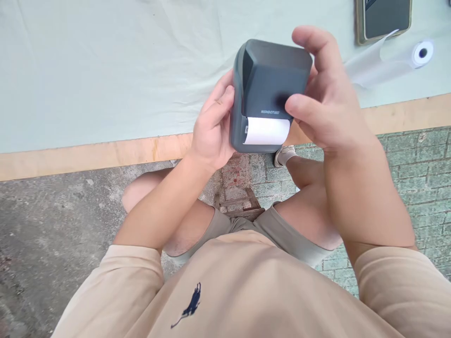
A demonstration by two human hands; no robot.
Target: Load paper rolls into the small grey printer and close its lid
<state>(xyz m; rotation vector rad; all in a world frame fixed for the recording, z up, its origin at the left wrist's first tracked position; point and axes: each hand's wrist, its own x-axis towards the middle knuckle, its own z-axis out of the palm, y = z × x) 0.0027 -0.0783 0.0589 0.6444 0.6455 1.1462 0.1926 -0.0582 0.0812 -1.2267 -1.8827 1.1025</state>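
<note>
A dark grey label printer (pixel 273 80) marked NIIMBOT is held up over the table's near edge. A strip of white label paper (pixel 267 131) sticks out of the slot at its lower end. My left hand (pixel 216 119) grips the printer's left side, the thumb along the edge and the other fingers partly hidden behind it. At the right side is my right hand (pixel 322 89), its thumb at the lower right of the lid and its index finger raised off the top corner. The remaining right fingers are tucked behind the printer's right edge.
On the pale cloth-covered table (pixel 105 70) a partly unrolled roll of white paper (pixel 405 61) lies to the right. Behind it is a phone (pixel 386 19) in a case. A wooden edge (pixel 95 155) runs along the table's front, with a wooden stool (pixel 239 206) below.
</note>
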